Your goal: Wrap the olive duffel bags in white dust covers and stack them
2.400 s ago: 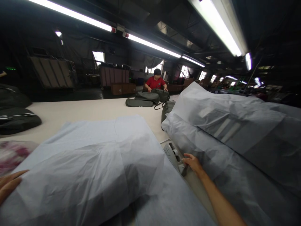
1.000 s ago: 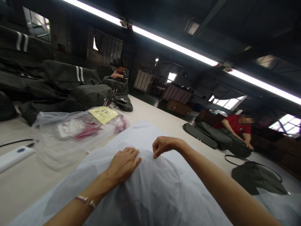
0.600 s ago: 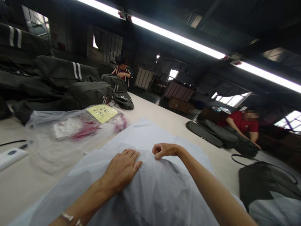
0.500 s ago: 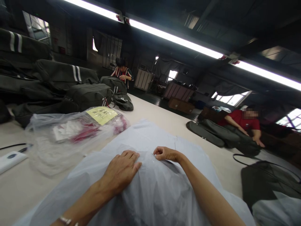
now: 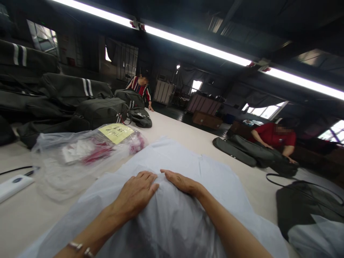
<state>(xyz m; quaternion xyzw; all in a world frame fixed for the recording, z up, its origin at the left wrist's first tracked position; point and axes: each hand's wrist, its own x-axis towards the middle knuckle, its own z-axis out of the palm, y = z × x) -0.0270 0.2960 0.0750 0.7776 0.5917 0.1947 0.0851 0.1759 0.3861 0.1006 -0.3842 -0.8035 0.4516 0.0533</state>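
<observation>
A large pale, see-through plastic bag (image 5: 220,186) lies spread over the table in front of me, with a dark bulky shape showing faintly through its near part. My left hand (image 5: 141,191) rests on the plastic, palm down, fingers stretched out side by side. Just to its right, my right hand (image 5: 180,181) lies flat on the same sheet with its fingers extended toward the left. The fingertips of both hands are close together, a small gap apart. Neither hand grips anything visible.
Dark bags with white stripes (image 5: 75,87) are piled at left. Nearer lies a clear bag of red and white pieces (image 5: 99,152) under a yellow note (image 5: 116,133), beside a white device (image 5: 16,186). A dark bag (image 5: 309,204) sits right. Two co-workers stand across the table (image 5: 182,127).
My right hand has moved left toward my left hand, and its curled fingers have straightened onto the plastic. My left hand has barely moved. The far co-worker's hand has lowered to the table.
</observation>
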